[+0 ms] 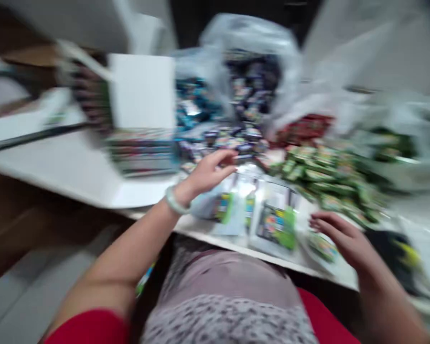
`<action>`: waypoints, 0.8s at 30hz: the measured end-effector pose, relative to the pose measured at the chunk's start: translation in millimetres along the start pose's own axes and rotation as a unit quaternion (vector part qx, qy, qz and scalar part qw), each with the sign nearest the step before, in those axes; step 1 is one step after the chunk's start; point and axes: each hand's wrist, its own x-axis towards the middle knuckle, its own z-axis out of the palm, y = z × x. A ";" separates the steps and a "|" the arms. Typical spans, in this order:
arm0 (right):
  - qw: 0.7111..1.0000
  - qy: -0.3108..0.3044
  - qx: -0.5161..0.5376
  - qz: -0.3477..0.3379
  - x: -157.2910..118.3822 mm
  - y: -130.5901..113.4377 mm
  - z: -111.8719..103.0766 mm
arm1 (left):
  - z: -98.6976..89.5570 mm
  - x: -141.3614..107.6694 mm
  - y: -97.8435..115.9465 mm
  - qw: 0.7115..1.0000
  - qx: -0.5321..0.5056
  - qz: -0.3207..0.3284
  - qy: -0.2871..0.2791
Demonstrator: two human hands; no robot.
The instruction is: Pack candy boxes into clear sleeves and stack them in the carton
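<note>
My left hand [215, 171], with a pale bangle [175, 200] at the wrist, reaches over the front of a pile of small dark purple packets [229, 138]. Its thumb and fingers are apart and nothing shows between them. Below it lie clear printed pouches [227, 210] with green and black labels; another printed pouch [277, 220] lies between my hands. On the right, the stretched fingers of my right hand [340, 234] hover by a small green-and-white packet [322, 246]; blur hides whether they touch it. A heap of green packets [333, 177] lies just beyond that hand.
At the back stand a plastic bag [251, 28] of purple packets, blue packets [195, 105] and red packets [304, 129]. A stack of boxes [143, 150] is on the left. Another bag [412, 153] sits at right. The white table's front edge [215, 241] runs before my body.
</note>
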 end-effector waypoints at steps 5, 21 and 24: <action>0.980 0.188 0.029 -0.050 -12.1 76.6 -49.9 | 132.3 2.1 8.2 0.957 -0.133 -0.059 -0.252; 0.941 0.300 -0.154 -0.024 -9.8 140.7 -58.3 | 268.8 58.6 62.4 0.907 0.144 -0.027 -0.395; 0.930 0.280 -0.207 -0.116 -14.1 133.5 -53.5 | 278.7 68.0 58.8 0.895 0.144 -0.053 -0.419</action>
